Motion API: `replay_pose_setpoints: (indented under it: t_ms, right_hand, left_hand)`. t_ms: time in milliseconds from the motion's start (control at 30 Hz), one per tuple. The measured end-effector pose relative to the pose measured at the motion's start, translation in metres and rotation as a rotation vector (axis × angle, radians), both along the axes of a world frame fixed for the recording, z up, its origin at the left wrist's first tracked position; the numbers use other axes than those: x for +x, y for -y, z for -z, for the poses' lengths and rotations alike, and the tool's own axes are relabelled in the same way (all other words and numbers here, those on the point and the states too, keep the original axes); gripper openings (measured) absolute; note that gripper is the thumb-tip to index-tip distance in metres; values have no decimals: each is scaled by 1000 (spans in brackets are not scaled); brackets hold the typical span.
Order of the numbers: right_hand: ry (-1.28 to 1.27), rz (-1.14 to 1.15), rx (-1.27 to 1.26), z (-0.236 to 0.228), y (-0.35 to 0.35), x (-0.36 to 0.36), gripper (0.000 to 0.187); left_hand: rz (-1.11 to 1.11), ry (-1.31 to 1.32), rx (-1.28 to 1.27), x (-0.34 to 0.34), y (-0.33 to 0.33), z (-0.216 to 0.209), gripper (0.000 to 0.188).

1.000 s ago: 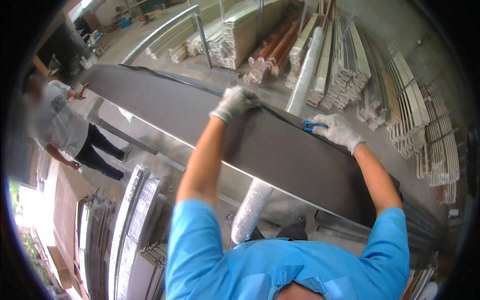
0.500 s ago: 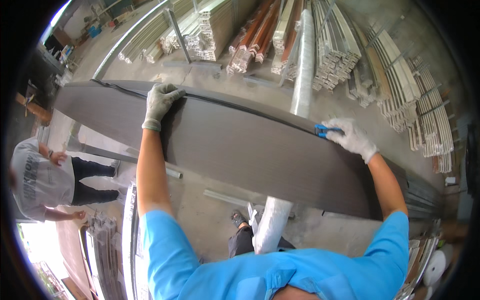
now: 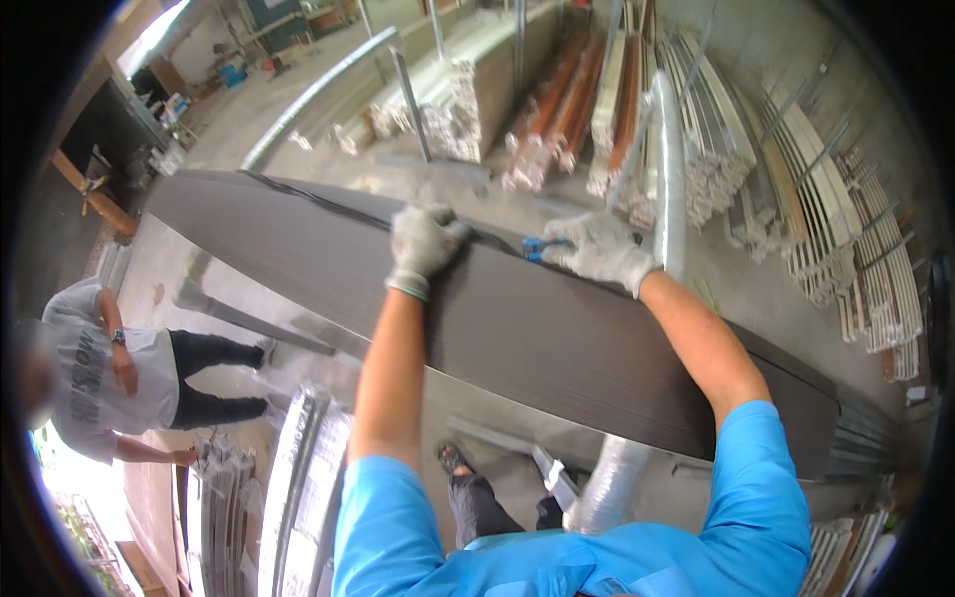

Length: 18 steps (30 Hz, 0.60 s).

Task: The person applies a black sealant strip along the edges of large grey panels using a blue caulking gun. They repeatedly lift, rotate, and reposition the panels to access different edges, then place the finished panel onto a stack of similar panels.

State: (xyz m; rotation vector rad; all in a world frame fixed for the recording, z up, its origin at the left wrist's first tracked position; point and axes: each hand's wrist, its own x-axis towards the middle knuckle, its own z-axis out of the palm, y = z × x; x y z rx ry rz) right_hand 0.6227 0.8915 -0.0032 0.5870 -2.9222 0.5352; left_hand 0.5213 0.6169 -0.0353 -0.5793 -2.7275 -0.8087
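A long dark brown panel (image 3: 557,328) lies crosswise in front of me. A thin black strip (image 3: 318,199) runs along its far edge, partly loose at the left. My left hand (image 3: 422,249), in a pale work glove, is closed over that edge with its fingers on the strip. Just to the right, my gloved right hand (image 3: 605,249) grips a small blue hand tool (image 3: 542,248) at the same edge. The tool's working end points toward my left hand; its exact kind is unclear because the fingers cover part of it.
A wrapped support bar (image 3: 668,179) passes under the panel, and a grey metal frame (image 3: 318,95) stands at the far left. Bundles of long profiles (image 3: 686,159) lie beyond. At left stands another person (image 3: 119,358), near wrapped profiles (image 3: 293,488).
My right hand has moved left along the panel's edge with the blue tool. My left hand has shifted right, so the two are closer. The view has turned slightly.
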Motion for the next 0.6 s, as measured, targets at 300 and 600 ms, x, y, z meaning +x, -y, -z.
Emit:
replay_pose_setpoints:
  t_ms: [300, 600]
  right_hand:
    - [155, 173, -16, -12, 19, 7, 35]
    - [295, 335, -26, -26, 35, 12, 33]
  left_hand:
    - [462, -2, -13, -46, 61, -3, 16]
    - [219, 142, -7, -152, 189, -14, 21]
